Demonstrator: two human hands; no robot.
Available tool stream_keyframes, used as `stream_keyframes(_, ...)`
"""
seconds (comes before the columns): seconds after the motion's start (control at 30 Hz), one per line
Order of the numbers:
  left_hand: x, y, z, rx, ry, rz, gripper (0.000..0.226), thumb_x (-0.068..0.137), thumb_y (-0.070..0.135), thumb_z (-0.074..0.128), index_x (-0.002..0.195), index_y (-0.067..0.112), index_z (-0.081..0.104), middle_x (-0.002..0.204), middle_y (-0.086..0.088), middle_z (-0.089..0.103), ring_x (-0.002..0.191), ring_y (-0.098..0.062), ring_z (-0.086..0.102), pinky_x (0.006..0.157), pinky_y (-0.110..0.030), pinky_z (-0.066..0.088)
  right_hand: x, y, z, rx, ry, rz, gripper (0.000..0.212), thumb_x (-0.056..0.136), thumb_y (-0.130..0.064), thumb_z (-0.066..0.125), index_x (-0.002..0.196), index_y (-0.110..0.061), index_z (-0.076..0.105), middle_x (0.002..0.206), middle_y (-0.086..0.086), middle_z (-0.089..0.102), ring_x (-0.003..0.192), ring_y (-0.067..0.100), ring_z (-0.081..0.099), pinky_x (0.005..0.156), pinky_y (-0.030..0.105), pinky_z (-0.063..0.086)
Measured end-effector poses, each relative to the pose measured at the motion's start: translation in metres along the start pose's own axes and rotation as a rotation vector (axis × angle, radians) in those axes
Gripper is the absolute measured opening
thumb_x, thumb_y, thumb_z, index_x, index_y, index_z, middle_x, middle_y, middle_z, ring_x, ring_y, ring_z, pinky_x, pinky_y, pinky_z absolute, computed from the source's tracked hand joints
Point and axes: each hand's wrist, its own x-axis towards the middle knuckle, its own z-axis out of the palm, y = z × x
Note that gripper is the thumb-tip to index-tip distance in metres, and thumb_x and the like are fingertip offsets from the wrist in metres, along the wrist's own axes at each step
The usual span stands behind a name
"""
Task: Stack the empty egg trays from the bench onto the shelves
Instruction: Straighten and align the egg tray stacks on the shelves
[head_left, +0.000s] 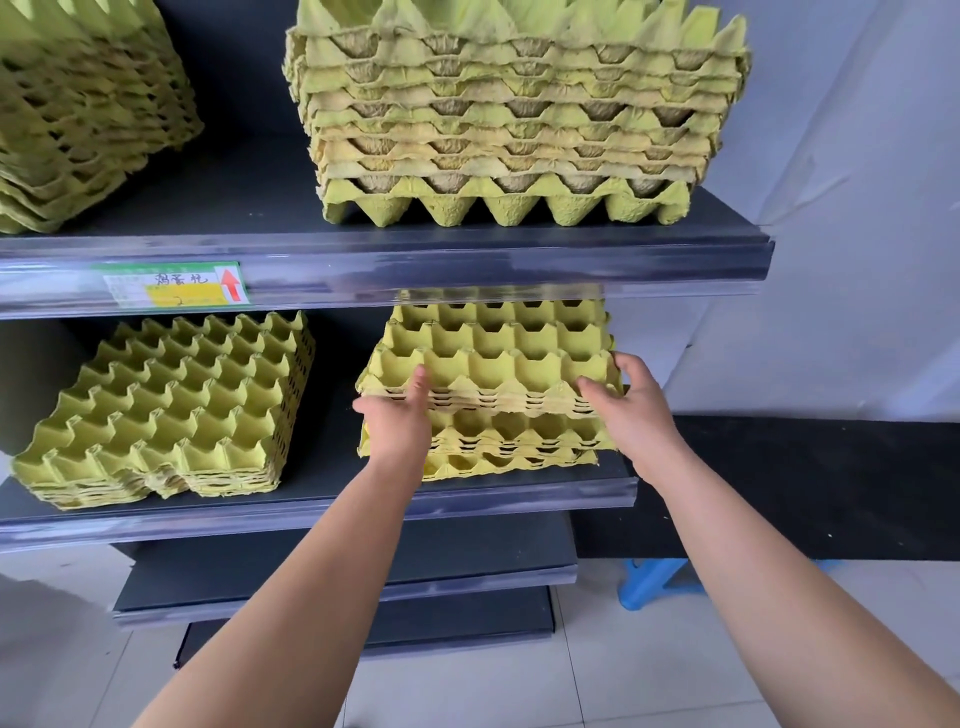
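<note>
A bundle of yellow-green egg trays (493, 364) lies on top of a lower pile of trays (514, 441) on the right half of the middle shelf (311, 512). My left hand (397, 415) holds the bundle's front left edge, fingers reaching onto its top. My right hand (631, 402) grips the front right corner, thumb on top and fingers round the side. The back of the bundle is hidden under the upper shelf (467, 260).
Another tray stack (171, 410) fills the left of the middle shelf. Two tall stacks (514, 119) (78, 104) stand on the upper shelf, which carries a price label (174, 285). Lower shelves (353, 571) jut out below. A blue stool (649, 579) stands right, under a black bench (805, 493).
</note>
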Motion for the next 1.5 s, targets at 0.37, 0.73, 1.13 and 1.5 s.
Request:
stream_keyframes(0.37, -0.028, -0.010, 0.037, -0.354, -0.213, -0.107, 0.098, 0.090, 0.008, 0.063, 0.149, 0.028, -0.014, 0.124, -0.008, 0.056, 0.101, -0.033, 0.065, 0.063, -0.043, 0.061, -0.049, 0.002, 0.025, -0.039, -0.071, 0.019, 0.069, 0.066, -0.070, 0.063, 0.120, -0.033, 0.040, 0.122, 0.000, 0.051, 0.105, 0.017, 0.055, 0.091, 0.037, 0.048)
stream_keyframes(0.73, -0.007, 0.004, -0.038, -0.180, -0.342, 0.247, 0.029, 0.093, 0.004, 0.058, 0.117, 0.021, 0.055, 0.109, -0.006, 0.071, 0.087, -0.022, 0.073, 0.061, -0.038, 0.058, 0.000, -0.014, -0.022, -0.052, 0.012, 0.041, 0.091, 0.077, -0.058, 0.067, 0.149, -0.035, 0.016, 0.154, 0.003, 0.015, 0.136, 0.029, 0.032, 0.108, 0.046, 0.030)
stream_keyframes(1.13, 0.019, 0.004, -0.050, -0.152, -0.265, 0.180, 0.035, 0.097, 0.030, 0.057, 0.127, 0.011, 0.058, 0.113, -0.008, 0.071, 0.095, -0.023, 0.071, 0.073, -0.040, 0.059, 0.011, -0.006, -0.012, -0.020, 0.149, 0.077, 0.068, 0.076, -0.036, 0.076, 0.129, -0.016, 0.037, 0.117, -0.002, 0.050, 0.099, 0.018, 0.053, 0.078, 0.030, 0.042)
stream_keyframes(1.5, 0.038, 0.013, -0.044, -0.071, -0.330, 0.290, 0.041, 0.092, 0.001, 0.061, 0.123, 0.028, 0.056, 0.105, 0.006, 0.070, 0.091, -0.012, 0.069, 0.076, -0.025, 0.054, 0.003, 0.004, 0.015, 0.112, 0.215, 0.076, 0.050, 0.078, -0.028, 0.073, 0.114, -0.014, 0.041, 0.114, 0.006, 0.051, 0.089, 0.013, 0.057, 0.061, 0.021, 0.042)
